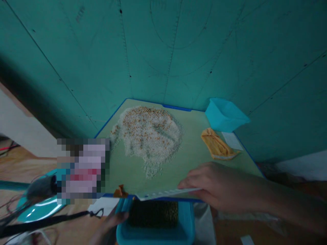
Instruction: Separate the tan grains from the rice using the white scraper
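Observation:
My right hand [208, 185] is closed on a thin white strip [163, 194], seen nearly edge-on along the board's front edge. My left hand [114, 219] grips the left rim of a blue plastic container [155, 234], its thumb over the rim and other fingers mostly hidden. Dark greenish grains [153, 213] lie inside the container, below the board's edge. On the pale, blue-edged board [194, 136] spreads a heap of white rice-like grains [158, 149]. Round yellowish-brown grains [143, 112] are mixed in, mostly toward the far side of the heap.
An orange-yellow pouch [217, 144] and an open light-blue bag or container [226, 114] sit at the board's right. A blurred-out object [85, 170] stands at the left edge, near a teal round lid or plate [42, 204]. A green wall [163, 51] rises behind.

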Demonstrator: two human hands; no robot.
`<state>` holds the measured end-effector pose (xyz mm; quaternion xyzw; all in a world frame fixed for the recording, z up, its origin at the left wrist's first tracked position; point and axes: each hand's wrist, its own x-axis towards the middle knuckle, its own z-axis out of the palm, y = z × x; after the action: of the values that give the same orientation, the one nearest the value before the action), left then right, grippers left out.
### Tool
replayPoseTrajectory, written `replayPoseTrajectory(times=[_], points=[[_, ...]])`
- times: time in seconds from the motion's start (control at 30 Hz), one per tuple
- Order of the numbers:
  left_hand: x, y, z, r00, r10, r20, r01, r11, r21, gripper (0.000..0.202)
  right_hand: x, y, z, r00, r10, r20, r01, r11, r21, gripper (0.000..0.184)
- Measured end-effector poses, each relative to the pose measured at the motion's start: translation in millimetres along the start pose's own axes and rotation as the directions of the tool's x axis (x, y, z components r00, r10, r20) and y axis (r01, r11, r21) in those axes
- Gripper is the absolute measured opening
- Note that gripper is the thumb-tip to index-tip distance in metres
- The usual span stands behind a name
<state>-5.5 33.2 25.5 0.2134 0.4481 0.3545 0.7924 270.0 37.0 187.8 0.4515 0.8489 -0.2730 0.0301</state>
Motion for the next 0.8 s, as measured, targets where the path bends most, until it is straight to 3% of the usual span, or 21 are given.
replayPoseTrajectory(times=[0.13,0.23,0.33,0.5,0.67,0.8], points=[[2,-8,-1.2,0.998,-0.040,0.051,0.043,0.998,-0.056,0.025,1,18,-8,0.992,0.125,0.022,-0.126,0.987,0.096,0.024],[3,-11,-3.0,0.998,-0.053,0.042,0.057,0.995,-0.079,0.021,3,39,-12,0.980,0.188,0.061,-0.197,0.958,0.208,0.025],[3,-13,-4.8,0.996,-0.065,0.065,0.071,0.993,-0.095,0.018,5,58,-12,0.975,0.197,0.102,-0.220,0.924,0.312,0.028],[3,-13,-7.1,0.999,-0.046,-0.006,0.045,0.994,-0.097,0.018,5,74,-3,0.972,0.164,0.170,-0.227,0.848,0.479,0.032],[2,-7,2.1,1.000,-0.027,0.001,0.027,0.998,-0.055,0.015,4,71,3,0.974,0.192,0.118,-0.224,0.881,0.416,0.031],[0,-4,12.7,0.998,-0.048,0.048,0.050,0.997,-0.055,0.029,5,59,0,0.984,0.155,0.086,-0.174,0.935,0.309,0.022]])
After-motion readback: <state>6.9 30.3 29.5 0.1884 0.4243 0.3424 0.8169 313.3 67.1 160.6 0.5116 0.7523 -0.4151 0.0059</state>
